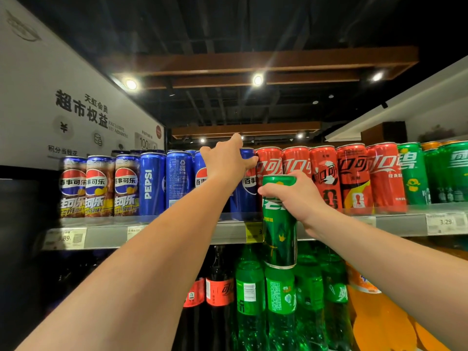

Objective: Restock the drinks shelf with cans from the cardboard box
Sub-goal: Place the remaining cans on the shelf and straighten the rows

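The drinks shelf runs across the middle, lined with tall slim cans. My right hand grips a green Sprite can upright in front of the shelf edge, just below the row. My left hand reaches over the top of a blue Pepsi can in the row, its fingers curled over the can's far side. Left of it stand more blue Pepsi cans. Red Coca-Cola cans stand to the right, then green Sprite cans at the far right. The cardboard box is out of view.
Under the shelf stand large bottles: dark cola, green Sprite and orange soda. Price tags line the shelf's front edge. A white sign with Chinese text hangs at the upper left.
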